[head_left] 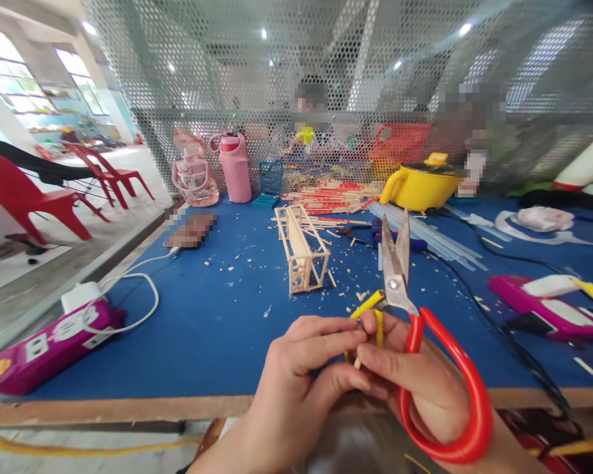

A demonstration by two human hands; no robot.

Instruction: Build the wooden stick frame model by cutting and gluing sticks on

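L hand (304,372) & R hand (425,382) pinch wood bit (358,363) btwn them; R also holds red scissors (394,284), blades far. Stick frame (300,253) lies far of L (nearer), long axis approx near–far.

1 head-worn cam, looking fwd & down from above/behind the L hand (296,372) and R hand (439,388). Both are v. close to the cam, w/ forearms running back toward it. Wide view: blue counter (217,345) slants away beyond the hands, perforated screen (217,72) faces the cam farther off, & floor (123,224) shows well L of the L hand.
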